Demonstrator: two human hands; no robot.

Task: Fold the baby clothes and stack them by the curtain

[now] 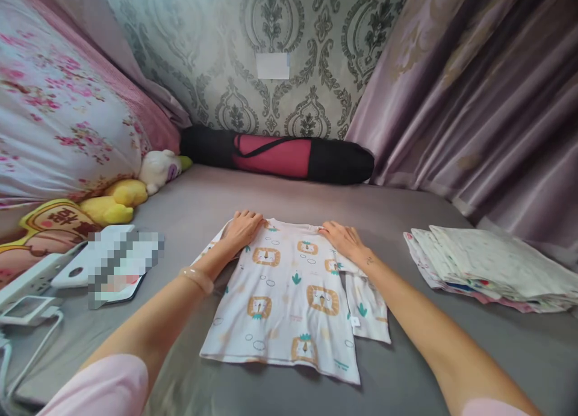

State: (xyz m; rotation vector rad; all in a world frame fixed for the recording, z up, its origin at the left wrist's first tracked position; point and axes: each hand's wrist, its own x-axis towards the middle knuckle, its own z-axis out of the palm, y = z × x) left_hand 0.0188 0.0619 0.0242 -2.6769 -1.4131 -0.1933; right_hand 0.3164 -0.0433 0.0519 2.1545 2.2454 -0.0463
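Note:
A small white long-sleeved shirt with orange lion faces and green plants lies spread on the grey sheet, its neckline away from me. My left hand is at its left shoulder, fingers bent over the cloth. At the opposite shoulder, the fingers of my right hand are closed on the fabric beside the collar. One sleeve hangs down along the shirt's right side, partly under my right forearm. The other sleeve is mostly hidden behind my left wrist, which wears a pale bangle.
A stack of folded clothes lies to the right. On the left are a power strip, a white charger with cable, blurred flat devices and plush toys. A black-and-red long bag lies along the wall.

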